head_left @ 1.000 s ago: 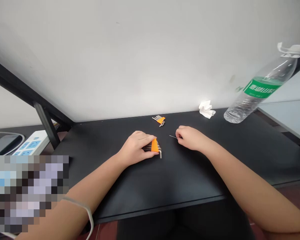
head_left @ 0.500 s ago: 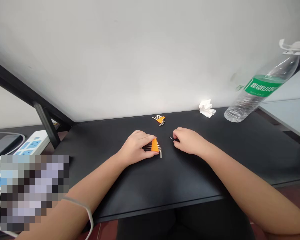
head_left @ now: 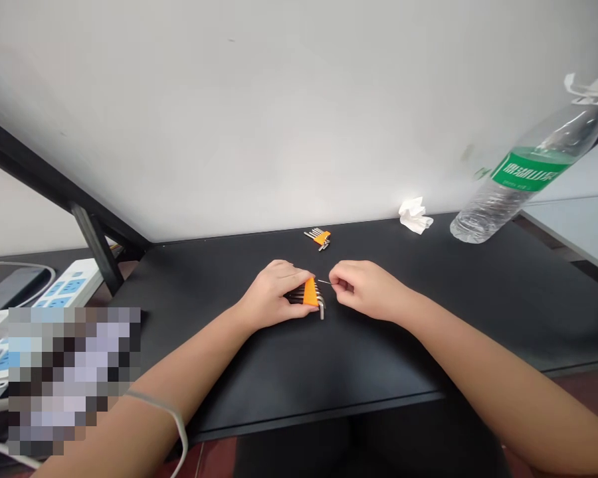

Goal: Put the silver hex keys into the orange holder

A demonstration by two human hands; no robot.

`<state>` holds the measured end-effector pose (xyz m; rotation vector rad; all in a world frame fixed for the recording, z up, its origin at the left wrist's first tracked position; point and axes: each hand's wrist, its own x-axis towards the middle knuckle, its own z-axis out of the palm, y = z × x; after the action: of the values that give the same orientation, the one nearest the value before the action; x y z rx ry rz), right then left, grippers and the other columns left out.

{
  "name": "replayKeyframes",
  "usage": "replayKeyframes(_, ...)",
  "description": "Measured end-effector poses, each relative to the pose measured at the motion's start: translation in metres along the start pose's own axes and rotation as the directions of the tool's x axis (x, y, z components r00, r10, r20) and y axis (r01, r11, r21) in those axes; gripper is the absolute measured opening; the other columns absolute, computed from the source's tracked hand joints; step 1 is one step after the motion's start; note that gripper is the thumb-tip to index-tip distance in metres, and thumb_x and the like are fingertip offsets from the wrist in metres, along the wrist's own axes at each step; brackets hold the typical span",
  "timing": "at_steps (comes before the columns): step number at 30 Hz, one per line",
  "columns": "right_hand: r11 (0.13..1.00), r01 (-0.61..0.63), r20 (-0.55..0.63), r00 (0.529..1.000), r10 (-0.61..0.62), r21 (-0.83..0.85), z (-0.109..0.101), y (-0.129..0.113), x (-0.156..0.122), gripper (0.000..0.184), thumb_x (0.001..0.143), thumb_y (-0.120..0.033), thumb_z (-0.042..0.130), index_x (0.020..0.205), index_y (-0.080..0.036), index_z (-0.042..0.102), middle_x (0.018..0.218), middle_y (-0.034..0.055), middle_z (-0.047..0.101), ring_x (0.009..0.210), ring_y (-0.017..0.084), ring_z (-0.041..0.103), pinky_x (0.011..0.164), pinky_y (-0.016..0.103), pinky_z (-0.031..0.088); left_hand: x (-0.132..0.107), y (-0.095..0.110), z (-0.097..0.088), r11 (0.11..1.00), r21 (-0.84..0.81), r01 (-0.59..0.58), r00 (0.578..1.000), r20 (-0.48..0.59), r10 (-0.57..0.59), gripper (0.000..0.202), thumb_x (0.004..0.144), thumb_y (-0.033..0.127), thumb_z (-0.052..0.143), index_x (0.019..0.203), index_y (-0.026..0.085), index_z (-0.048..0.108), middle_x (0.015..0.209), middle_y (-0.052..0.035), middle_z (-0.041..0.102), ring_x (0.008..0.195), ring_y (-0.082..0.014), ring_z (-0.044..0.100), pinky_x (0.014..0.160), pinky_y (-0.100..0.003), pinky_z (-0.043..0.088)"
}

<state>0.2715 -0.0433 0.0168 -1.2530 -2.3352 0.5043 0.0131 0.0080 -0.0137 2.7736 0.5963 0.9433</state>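
Note:
My left hand [head_left: 274, 294] grips an orange hex key holder [head_left: 310, 292] between thumb and fingers, low over the black table. Several metal hex keys stick out of it, and the bent end of a large one points toward me. Just to the right, my right hand [head_left: 361, 287] pinches a thin metal hex key [head_left: 324, 282]. Its free tip points left, close to the holder's right side; whether it touches cannot be made out. Behind both hands lies a second orange hex key set [head_left: 319, 238], with several keys fanned out in it.
A large clear plastic bottle [head_left: 508, 182] with a green label stands at the back right, beside a crumpled white tissue [head_left: 415, 216]. A pale wall rises behind the black table [head_left: 379, 358]. Power strips [head_left: 70, 285] and cables lie at the left, and a white cable crosses my left forearm.
My right hand has moved left with the thin hex key, bringing its tip up close to the orange holder. My left hand keeps its grip nearly in place.

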Motion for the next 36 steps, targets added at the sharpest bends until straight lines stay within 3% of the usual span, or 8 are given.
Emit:
replayKeyframes(14, 0.988, 0.098, 0.023, 0.995, -0.096, -0.121, -0.003, -0.003, -0.004, 0.025, 0.105, -0.023, 0.046, 0.094, -0.019, 0.067, 0.087, 0.0044, 0.062, 0.072, 0.015, 0.052, 0.064, 0.028, 0.035, 0.001, 0.004, 0.001, 1.0, 0.004, -0.011, 1.0, 0.017, 0.011, 0.045, 0.084, 0.048, 0.08, 0.119, 0.024, 0.066, 0.094, -0.0026, 0.077, 0.077, -0.0168, 0.07, 0.096, -0.041, 0.051)
replayKeyframes(17, 0.992, 0.129, -0.007, 0.992, -0.129, 0.001, -0.006, -0.004, -0.005, 0.026, 0.107, -0.024, 0.046, 0.098, -0.019, 0.07, 0.09, 0.005, 0.063, 0.076, 0.015, 0.056, 0.069, 0.028, 0.04, 0.002, 0.008, 0.0, 1.0, 0.007, -0.019, 0.999, 0.038, 0.019, 0.043, 0.085, 0.046, 0.079, 0.12, 0.024, 0.065, 0.094, -0.0024, 0.077, 0.077, -0.0171, 0.069, 0.096, -0.041, 0.051)
replayKeyframes(20, 0.947, 0.145, -0.051, 0.989, -0.136, 0.286, -0.005, -0.007, -0.005, 0.016, 0.103, -0.023, 0.056, 0.095, -0.021, 0.07, 0.089, 0.002, 0.064, 0.078, 0.014, 0.058, 0.073, 0.027, 0.044, 0.006, 0.02, -0.001, 0.999, -0.029, -0.036, 0.999, 0.026, 0.037, 0.041, 0.087, 0.045, 0.078, 0.119, 0.024, 0.064, 0.093, -0.0024, 0.076, 0.075, -0.0165, 0.068, 0.096, -0.041, 0.05)
replayKeyframes(22, 0.861, 0.071, -0.029, 0.997, -0.065, 0.504, -0.002, -0.009, -0.004, 0.007, 0.098, -0.027, 0.066, 0.094, -0.021, 0.067, 0.084, -0.0008, 0.062, 0.073, 0.013, 0.056, 0.069, 0.026, 0.045, 0.01, 0.03, -0.002, 0.995, -0.08, -0.06, 0.998, 0.013, 0.061, 0.043, 0.088, 0.047, 0.077, 0.121, 0.024, 0.063, 0.092, -0.0024, 0.076, 0.076, -0.0163, 0.068, 0.096, -0.041, 0.05)
replayKeyframes(25, 0.659, -0.081, 0.046, 0.996, 0.071, 0.748, 0.008, -0.008, 0.0, 0.029, 0.085, -0.039, 0.081, 0.092, -0.021, 0.059, 0.077, -0.0046, 0.055, 0.067, 0.011, 0.051, 0.063, 0.025, 0.044, 0.014, 0.042, -0.004, 0.987, -0.136, -0.09, 0.996, -0.015, 0.089, 0.042, 0.089, 0.049, 0.075, 0.122, 0.025, 0.063, 0.091, -0.002, 0.076, 0.076, -0.0163, 0.068, 0.094, -0.041, 0.051)
replayKeyframes(29, 0.497, -0.199, 0.149, 0.979, 0.139, 0.844, 0.022, -0.002, 0.007, 0.045, 0.083, -0.053, 0.082, 0.084, -0.02, 0.051, 0.071, -0.007, 0.051, 0.059, 0.008, 0.044, 0.055, 0.022, 0.038, 0.013, 0.04, -0.004, 0.991, -0.083, -0.102, 0.994, -0.051, 0.098, 0.044, 0.09, 0.047, 0.075, 0.124, 0.025, 0.061, 0.092, -0.0022, 0.076, 0.076, -0.0167, 0.068, 0.094, -0.041, 0.052)
replayKeyframes(33, 0.544, -0.282, 0.22, 0.959, 0.178, 0.79, 0.023, 0.001, 0.006, 0.04, 0.094, -0.058, 0.067, 0.09, -0.021, 0.052, 0.072, -0.0057, 0.058, 0.054, 0.007, 0.047, 0.05, 0.021, 0.04, 0.008, 0.026, -0.002, 0.998, 0.067, 0.005, 0.996, -0.086, 0.001, 0.037, 0.087, 0.043, 0.075, 0.116, 0.023, 0.063, 0.083, -0.001, 0.072, 0.075, -0.0171, 0.066, 0.092, -0.041, 0.052)
replayKeyframes(36, 0.612, -0.33, 0.301, 0.941, 0.154, 0.718, 0.018, 0.0, 0.002, 0.039, 0.086, -0.05, 0.078, 0.1, -0.022, 0.054, 0.086, -0.0025, 0.065, 0.062, 0.01, 0.059, 0.053, 0.023, 0.05, 0.004, 0.018, -0.002, 0.978, 0.155, 0.141, 0.982, -0.145, -0.119, 0.028, 0.086, 0.043, 0.075, 0.102, 0.022, 0.064, 0.075, 0.0008, 0.067, 0.07, -0.0163, 0.063, 0.086, -0.038, 0.052)
